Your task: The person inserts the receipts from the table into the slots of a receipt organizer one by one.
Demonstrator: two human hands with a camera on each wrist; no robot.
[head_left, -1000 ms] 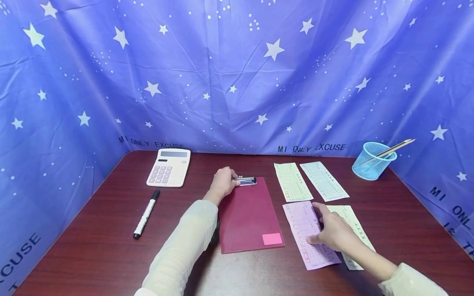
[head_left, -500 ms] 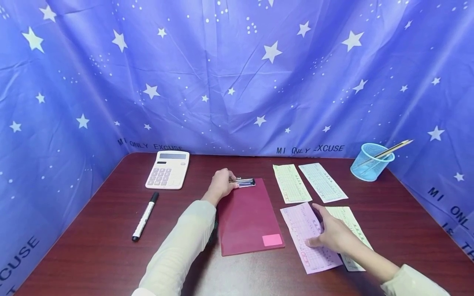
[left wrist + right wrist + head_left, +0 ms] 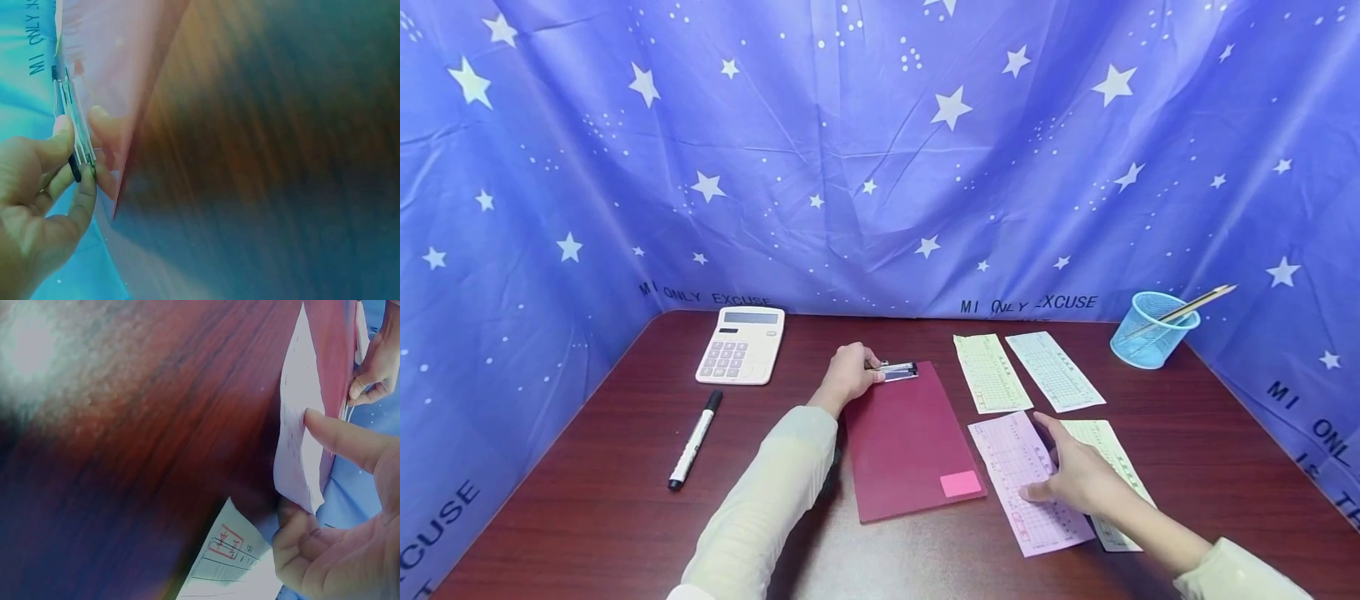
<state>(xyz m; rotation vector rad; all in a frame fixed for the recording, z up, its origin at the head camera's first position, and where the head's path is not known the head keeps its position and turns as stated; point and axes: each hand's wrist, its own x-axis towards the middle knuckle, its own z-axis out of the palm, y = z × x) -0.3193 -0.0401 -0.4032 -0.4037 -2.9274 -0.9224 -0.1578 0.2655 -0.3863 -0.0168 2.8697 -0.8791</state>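
Observation:
My left hand [image 3: 847, 375] pinches the metal clip [image 3: 902, 372] at the top of a dark red clipboard [image 3: 910, 446], which has a pink label [image 3: 961, 483] at its lower right corner. In the left wrist view, thumb and fingers of that hand [image 3: 44, 194] squeeze the clip from both sides. To the right, a purple printed slip [image 3: 1003, 454] lies beside the board. My right hand [image 3: 1081, 473] grips this slip by its edges. Seen from the right wrist, the thumb presses the slip's [image 3: 299, 406] one edge and curled fingers meet the other.
Two slips, one yellow-green [image 3: 992, 375] and one pale blue [image 3: 1055, 371], lie behind. Another yellow-green slip [image 3: 1116, 467] sits partly under the right forearm. A blue mesh pen cup [image 3: 1146, 342] with pencils stands back right. A calculator [image 3: 745, 346] and a marker [image 3: 695, 442] lie left.
The clipboard's near end has swung a little to the right, toward the purple slip. My left hand keeps its grip on the clip, and the right hand has barely moved.

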